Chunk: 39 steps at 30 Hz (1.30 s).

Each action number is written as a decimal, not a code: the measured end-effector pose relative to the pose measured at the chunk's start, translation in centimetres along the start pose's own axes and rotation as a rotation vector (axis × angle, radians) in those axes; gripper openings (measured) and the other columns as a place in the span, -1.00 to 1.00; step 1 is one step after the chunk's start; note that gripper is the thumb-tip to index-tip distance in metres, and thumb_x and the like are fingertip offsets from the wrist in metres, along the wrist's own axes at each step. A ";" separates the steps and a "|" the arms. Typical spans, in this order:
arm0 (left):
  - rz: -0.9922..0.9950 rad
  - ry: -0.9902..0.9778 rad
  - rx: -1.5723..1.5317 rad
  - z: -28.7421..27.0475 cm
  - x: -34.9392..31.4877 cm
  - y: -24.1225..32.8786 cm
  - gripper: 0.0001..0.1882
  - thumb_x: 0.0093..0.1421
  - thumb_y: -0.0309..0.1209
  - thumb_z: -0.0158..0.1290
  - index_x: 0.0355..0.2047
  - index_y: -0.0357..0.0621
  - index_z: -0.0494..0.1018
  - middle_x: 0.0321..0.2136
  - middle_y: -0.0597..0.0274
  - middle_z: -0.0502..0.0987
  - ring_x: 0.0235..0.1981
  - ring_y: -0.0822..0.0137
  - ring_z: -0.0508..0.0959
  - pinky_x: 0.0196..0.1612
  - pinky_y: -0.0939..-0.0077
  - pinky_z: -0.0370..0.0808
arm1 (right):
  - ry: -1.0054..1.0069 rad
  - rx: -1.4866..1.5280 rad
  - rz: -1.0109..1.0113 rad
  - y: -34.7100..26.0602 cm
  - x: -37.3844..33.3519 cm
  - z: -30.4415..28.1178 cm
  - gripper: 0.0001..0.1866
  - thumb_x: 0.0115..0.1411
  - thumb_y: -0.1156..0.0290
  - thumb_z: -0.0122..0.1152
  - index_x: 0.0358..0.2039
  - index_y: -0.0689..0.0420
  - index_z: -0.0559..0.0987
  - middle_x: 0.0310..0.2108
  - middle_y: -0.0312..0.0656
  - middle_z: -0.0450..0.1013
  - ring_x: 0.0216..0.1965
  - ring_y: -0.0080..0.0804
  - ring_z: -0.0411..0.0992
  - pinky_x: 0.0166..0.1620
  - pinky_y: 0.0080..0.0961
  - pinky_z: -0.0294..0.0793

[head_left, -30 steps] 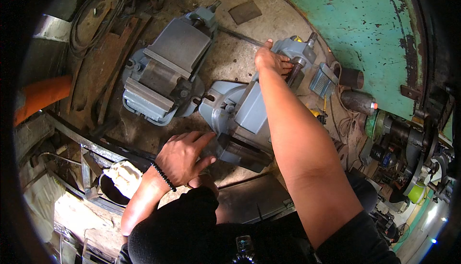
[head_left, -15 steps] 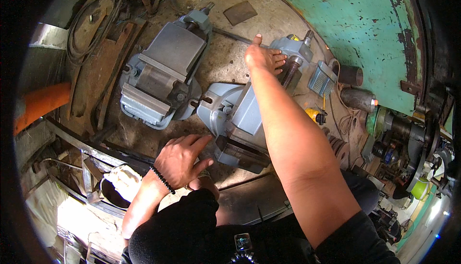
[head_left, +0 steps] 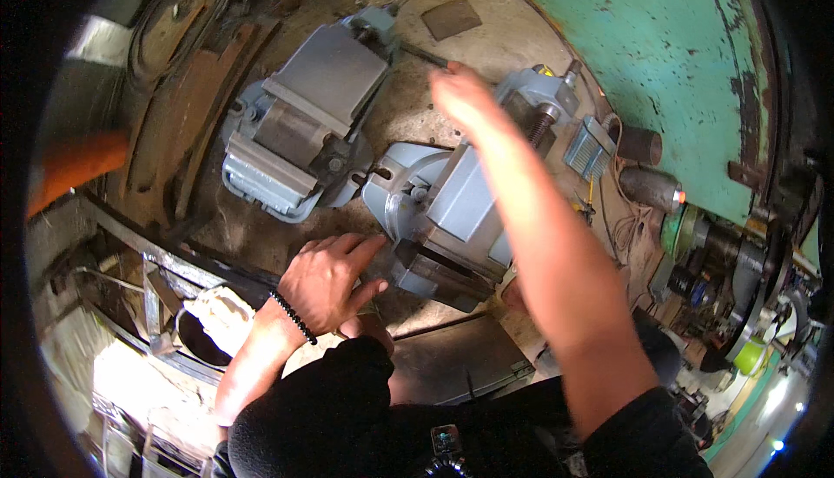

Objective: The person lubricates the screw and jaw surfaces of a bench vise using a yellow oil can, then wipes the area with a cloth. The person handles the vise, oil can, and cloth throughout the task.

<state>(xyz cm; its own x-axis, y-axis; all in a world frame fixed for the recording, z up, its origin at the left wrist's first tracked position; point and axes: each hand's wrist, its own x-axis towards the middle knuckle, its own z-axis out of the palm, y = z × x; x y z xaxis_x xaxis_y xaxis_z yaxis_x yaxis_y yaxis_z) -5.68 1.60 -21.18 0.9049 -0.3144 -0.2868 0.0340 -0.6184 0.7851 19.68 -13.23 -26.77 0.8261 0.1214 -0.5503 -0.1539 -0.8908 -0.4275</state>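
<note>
My left hand (head_left: 326,278), with a dark bead bracelet on its wrist, rests over my bent knee. Its fingers are stretched out and the thumb stands apart; nothing is in it. Just beyond lies a grey-blue machine vise (head_left: 469,187) with a round swivel base and a screw (head_left: 543,123). My right arm reaches across this vise. My right hand (head_left: 460,94) is smeared by motion at the near end of a dark metal bar (head_left: 424,54) on the floor; whether its fingers close on the bar is unclear. A second grey-blue machine vise (head_left: 304,113) stands to the left.
A flat metal plate (head_left: 452,19) lies at the far side. Right of the vises are a blue slotted block (head_left: 589,146), pipe pieces (head_left: 650,187) and a green metal panel (head_left: 643,52). Steel channels (head_left: 195,113) lie at the left, a bucket with a rag (head_left: 221,313) nearer me.
My right hand has left the near vise's screw end and moved left to the end of the dark bar. The left hand stays over the knee. The view has shifted slightly.
</note>
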 end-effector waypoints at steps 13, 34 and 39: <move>-0.076 -0.028 0.024 0.4 0.1 -0.2 -0.48 0.18 -0.17 0.15 0.10 -0.13 0.40 -0.21 0.03 0.54 -0.10 0.04 0.56 0.00 0.17 0.48 | -0.346 -1.174 -0.707 7.4 -0.6 -9.1 -0.40 0.01 0.64 0.04 0.15 0.20 0.47 0.23 -0.08 0.35 0.33 -0.24 0.21 0.45 0.01 -0.15; -0.095 -0.024 0.053 0.5 1.3 0.0 -0.54 0.21 -0.22 0.14 0.07 -0.13 0.42 -0.14 0.05 0.54 -0.04 0.09 0.55 0.07 0.19 0.45 | -0.416 -1.214 -0.897 8.4 1.0 -10.1 -0.43 -0.01 0.59 0.10 0.11 0.23 0.49 0.18 -0.07 0.41 0.30 -0.25 0.27 0.45 0.05 -0.21; -0.098 -0.038 0.074 0.5 1.3 -0.1 -0.53 0.21 -0.21 0.14 0.08 -0.14 0.41 -0.14 0.04 0.54 -0.03 0.09 0.55 0.07 0.20 0.45 | -0.552 -0.981 -1.030 8.7 -0.8 -9.3 -0.44 -0.02 0.59 0.09 0.08 0.20 0.53 0.15 -0.10 0.45 0.26 -0.26 0.32 0.44 0.06 -0.16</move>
<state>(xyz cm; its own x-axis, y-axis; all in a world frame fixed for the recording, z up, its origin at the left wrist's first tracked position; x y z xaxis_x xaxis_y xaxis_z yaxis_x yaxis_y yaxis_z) -4.77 0.86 -21.88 0.8819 -0.2764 -0.3820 0.0885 -0.6988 0.7098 22.69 -25.17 -23.38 0.0123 0.7962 -0.6050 0.9364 -0.2214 -0.2723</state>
